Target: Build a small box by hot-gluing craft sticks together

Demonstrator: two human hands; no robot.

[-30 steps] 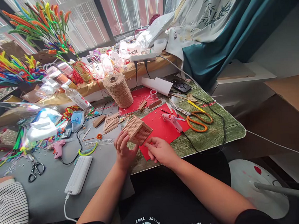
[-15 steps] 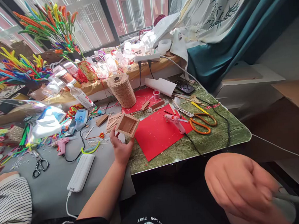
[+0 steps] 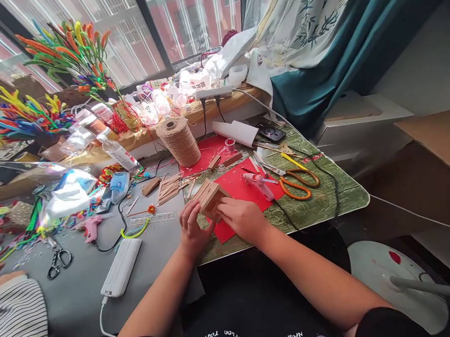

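A small box of wooden sticks [image 3: 208,197] is held above the near edge of a red paper sheet [image 3: 245,192]. My left hand [image 3: 192,229] grips its left side, fingers curled round it. My right hand [image 3: 242,219] presses against its right face with fingers closed on it. A pink hot glue gun [image 3: 259,182] lies on the red sheet just right of my hands. Orange-handled scissors [image 3: 296,183] lie beyond it.
A spool of twine [image 3: 178,139], loose wooden sticks [image 3: 168,187], a white power bank [image 3: 121,266], black scissors [image 3: 57,260] and a second glue gun [image 3: 92,228] clutter the table [image 3: 326,200]. Another person's striped sleeve [image 3: 13,318] is at the lower left. A stool [image 3: 400,285] stands right.
My right hand came back from low on the right to the box. The box was turned from open side up to stick wall up and brought nearer.
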